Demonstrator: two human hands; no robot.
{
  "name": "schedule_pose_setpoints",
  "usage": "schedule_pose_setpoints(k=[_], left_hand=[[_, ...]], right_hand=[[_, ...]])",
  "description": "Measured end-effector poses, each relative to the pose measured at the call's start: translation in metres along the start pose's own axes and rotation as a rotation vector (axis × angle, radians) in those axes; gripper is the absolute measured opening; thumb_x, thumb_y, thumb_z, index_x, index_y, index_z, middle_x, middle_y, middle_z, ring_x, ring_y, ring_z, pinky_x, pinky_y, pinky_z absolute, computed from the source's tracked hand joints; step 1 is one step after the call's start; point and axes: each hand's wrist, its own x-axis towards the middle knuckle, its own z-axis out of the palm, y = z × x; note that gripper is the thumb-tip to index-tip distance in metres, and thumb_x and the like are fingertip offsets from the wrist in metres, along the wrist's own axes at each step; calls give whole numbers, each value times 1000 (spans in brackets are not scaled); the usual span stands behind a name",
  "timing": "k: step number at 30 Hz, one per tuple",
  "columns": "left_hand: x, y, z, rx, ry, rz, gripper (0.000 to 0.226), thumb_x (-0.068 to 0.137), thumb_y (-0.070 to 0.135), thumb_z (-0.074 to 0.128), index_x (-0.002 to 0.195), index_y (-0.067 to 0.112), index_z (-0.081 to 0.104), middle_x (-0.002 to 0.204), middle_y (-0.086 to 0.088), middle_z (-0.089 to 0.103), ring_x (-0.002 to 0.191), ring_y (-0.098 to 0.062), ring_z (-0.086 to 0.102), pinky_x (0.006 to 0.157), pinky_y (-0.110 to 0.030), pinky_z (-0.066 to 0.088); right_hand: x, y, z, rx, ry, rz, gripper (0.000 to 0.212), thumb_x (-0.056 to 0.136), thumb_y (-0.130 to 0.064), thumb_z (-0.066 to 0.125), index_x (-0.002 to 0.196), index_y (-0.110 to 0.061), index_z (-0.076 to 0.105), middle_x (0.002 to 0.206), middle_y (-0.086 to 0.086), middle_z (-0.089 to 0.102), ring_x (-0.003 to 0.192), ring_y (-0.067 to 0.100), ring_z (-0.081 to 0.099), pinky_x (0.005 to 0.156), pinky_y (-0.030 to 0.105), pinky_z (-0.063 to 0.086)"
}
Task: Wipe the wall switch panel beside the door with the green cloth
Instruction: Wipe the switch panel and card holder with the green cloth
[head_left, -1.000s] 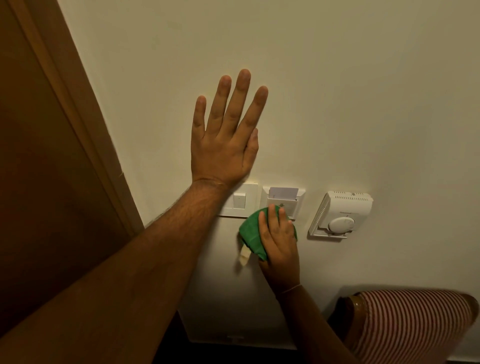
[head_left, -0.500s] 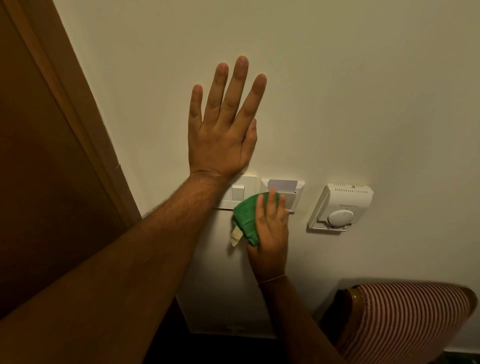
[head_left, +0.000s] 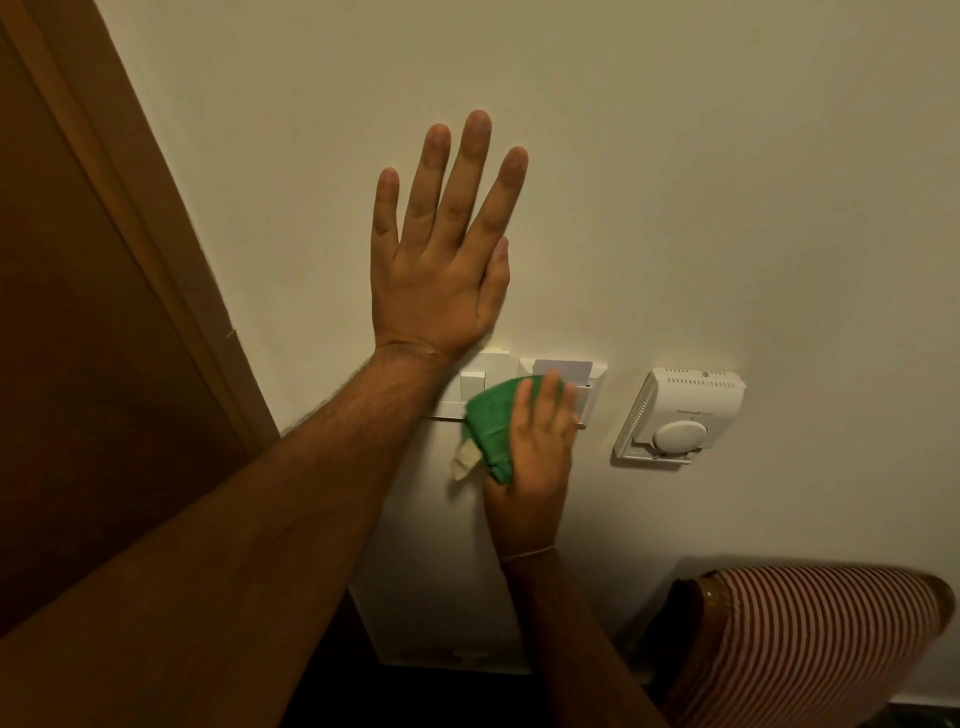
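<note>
A white wall switch panel with a key-card holder beside it is mounted on the cream wall, right of the wooden door. My right hand presses a bunched green cloth flat against the lower middle of the panel, covering part of it. A pale tag hangs from the cloth's lower left. My left hand lies flat on the wall just above the panel, fingers spread, holding nothing; its wrist hides the panel's left part.
The brown door and its frame fill the left. A white thermostat with a round dial is fixed to the wall right of the panel. A red-and-white striped chair back stands at the lower right.
My right hand has slid the green cloth up from below the panel onto its face. My left hand has stayed flat on the wall.
</note>
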Motion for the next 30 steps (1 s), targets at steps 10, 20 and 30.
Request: schedule_pose_setpoints(k=[10,20,30], left_hand=[[1,0,0,-1,9,-6,74,115,35,42,174,31,-3,181,-9,15,172,-30,8,137,-55,-1],[1,1,0,17,19,-6,77,114,34,45,174,30,-3,180,-11,17,168,-35,16,136,-58,8],[1,2,2,24,32,-22,80,114,32,48,175,31,-3,180,-10,15,168,-35,14,137,-56,4]], right_hand=[[-25,45,-4,-30,91,124,92,87,-11,87,158,4,31,173,13,15,165,28,3,132,52,16],[-22,-6,16,4,-97,46,72,102,-20,60,163,-6,24,177,1,-4,165,22,-10,134,39,-4],[15,-17,6,88,-10,-12,66,115,-51,24,162,-5,26,176,4,5,165,27,0,133,43,4]])
